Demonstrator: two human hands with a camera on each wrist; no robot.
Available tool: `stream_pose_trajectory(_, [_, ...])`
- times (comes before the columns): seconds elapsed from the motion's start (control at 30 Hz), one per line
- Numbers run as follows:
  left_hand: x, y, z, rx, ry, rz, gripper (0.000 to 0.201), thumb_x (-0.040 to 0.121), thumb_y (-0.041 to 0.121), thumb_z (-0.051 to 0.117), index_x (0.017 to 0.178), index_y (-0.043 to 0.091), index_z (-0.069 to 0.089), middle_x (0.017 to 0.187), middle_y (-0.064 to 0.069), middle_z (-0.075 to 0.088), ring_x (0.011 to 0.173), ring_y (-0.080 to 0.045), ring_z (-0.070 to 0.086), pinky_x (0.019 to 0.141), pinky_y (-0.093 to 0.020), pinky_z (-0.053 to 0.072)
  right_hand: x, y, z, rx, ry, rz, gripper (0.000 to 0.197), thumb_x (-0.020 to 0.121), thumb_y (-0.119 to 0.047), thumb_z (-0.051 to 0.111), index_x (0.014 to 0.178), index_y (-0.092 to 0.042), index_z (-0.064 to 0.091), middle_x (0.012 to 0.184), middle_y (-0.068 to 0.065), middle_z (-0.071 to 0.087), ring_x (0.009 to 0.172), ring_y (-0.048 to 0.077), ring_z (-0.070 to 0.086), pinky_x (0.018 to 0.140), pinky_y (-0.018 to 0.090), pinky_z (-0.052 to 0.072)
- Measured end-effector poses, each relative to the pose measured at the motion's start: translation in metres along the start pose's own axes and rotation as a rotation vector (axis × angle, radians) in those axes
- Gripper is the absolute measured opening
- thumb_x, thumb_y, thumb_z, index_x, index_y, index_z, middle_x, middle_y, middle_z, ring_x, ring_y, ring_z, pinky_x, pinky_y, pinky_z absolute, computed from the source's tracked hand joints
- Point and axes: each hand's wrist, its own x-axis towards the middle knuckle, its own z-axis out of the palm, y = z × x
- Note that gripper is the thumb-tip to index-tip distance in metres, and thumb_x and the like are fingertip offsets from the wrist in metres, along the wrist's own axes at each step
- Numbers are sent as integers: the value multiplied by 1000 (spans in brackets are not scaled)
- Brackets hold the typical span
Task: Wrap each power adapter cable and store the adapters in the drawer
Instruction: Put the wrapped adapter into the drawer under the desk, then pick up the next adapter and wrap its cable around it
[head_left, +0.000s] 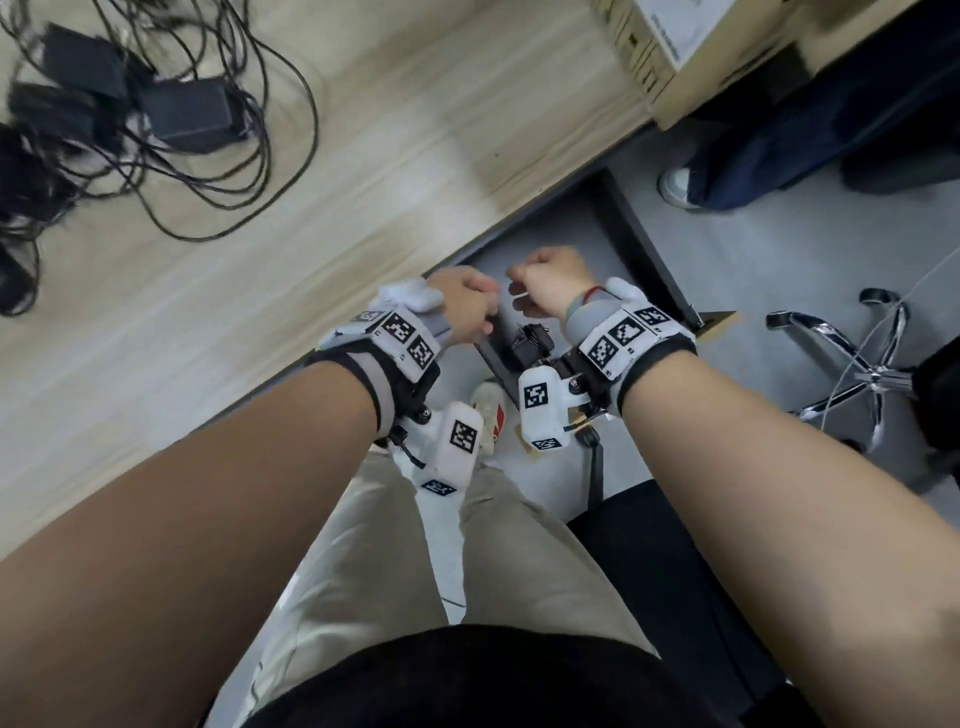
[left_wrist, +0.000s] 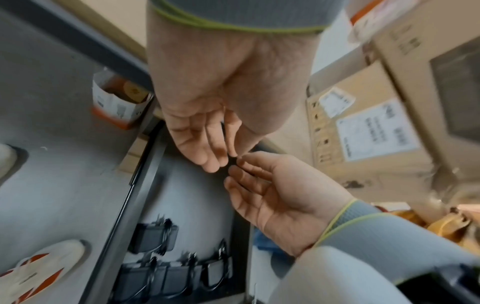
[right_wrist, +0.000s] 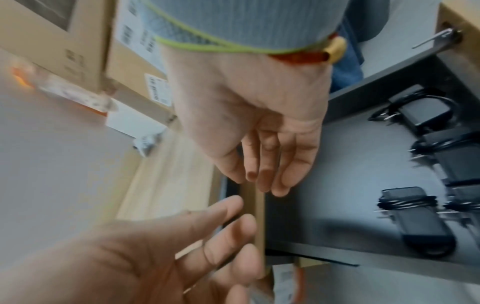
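Observation:
The drawer (head_left: 644, 244) under the desk stands pulled out. Several black adapters (left_wrist: 155, 236) with cables wrapped round them lie on its grey bottom (right_wrist: 324, 164); one shows in the head view (head_left: 530, 340). Both hands hover over the drawer, fingertips close together. My left hand (head_left: 480, 299) (left_wrist: 221, 152) has relaxed fingers and holds nothing. My right hand (head_left: 519, 283) (right_wrist: 262, 176) is likewise loose and empty. On the desk at the far left lie more adapters (head_left: 189, 114) in a tangle of loose black cable (head_left: 260, 156).
The wooden desk (head_left: 363, 156) runs diagonally above the drawer. Cardboard boxes (head_left: 670, 36) stand at its right end. Another person's shoe (head_left: 675, 187) and dark trouser leg are beyond the drawer. A chrome chair base (head_left: 857, 364) is at right.

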Motion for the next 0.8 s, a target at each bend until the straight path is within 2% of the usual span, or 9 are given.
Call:
stream_pose_trajectory(0.07, [-16,10,-22,-23,38,34,11,95,4,53,99,13,58,77,0,60,57,-11,59,43,-17,48,-18,-25,2,25,-9,-24,13,85,-14,62,73,-18,62,80,7,73,63,22,69,52,24,53])
stream_pose_trajectory(0.2, [-49,24,-86,-191,128,79,8,94,4,56,98,10,61,73,-5,61,39,-7,54,37,-18,43,-52,-84,17,50,-41,-113,15,87,-13,60,73,-17,57,76,7,67,53,20,59,49,24,46])
stream_pose_trajectory(0.37, [-82,23,-174,-270,362,101,14,93,9,55,105,12,62,73,-1,60,50,-11,50,40,-18,41,-87,-163,63,47,-93,-219,14,89,-13,61,76,-15,57,71,6,64,48,19,56,44,23,43])
stream_pose_trajectory(0.47, [-92,6,-235,-318,494,92,8,94,12,55,97,16,62,74,-4,59,54,-17,51,40,-19,40,-107,-206,103,33,-119,-295,14,88,-13,61,75,-15,58,71,7,64,52,21,57,45,23,44])
stream_pose_trajectory(0.57, [-97,-19,-280,-343,669,71,7,90,14,62,87,20,65,92,-18,68,75,-34,61,64,-34,52,-115,-234,143,29,-151,-345,14,90,-10,58,76,-13,59,72,8,62,51,20,56,46,23,44])
stream_pose_trajectory(0.6, [-99,-30,-299,-351,724,47,5,88,15,66,92,18,66,96,-17,69,79,-34,62,67,-31,53,-118,-244,159,23,-173,-353,15,90,-8,57,76,-13,58,72,9,61,50,19,54,45,22,43])
stream_pose_trajectory(0.67, [-101,-55,-335,-384,791,1,12,85,16,71,96,15,65,88,-7,64,72,-21,58,59,-19,47,-122,-262,194,5,-197,-368,16,90,-6,56,75,-12,58,68,8,60,49,18,53,46,22,41])
stream_pose_trajectory(0.77, [-93,-98,-380,-280,752,-126,21,74,37,72,73,21,59,71,-4,64,68,-25,61,61,-24,44,-121,-277,234,-38,-218,-377,17,90,-7,56,74,-13,59,67,6,61,48,17,54,47,23,43])
stream_pose_trajectory(0.8, [-84,-113,-393,-229,709,-190,33,66,48,70,76,19,59,76,-7,68,70,-26,64,62,-26,46,-120,-280,247,-48,-219,-368,17,91,-7,56,75,-14,59,68,6,61,48,16,54,46,22,43])
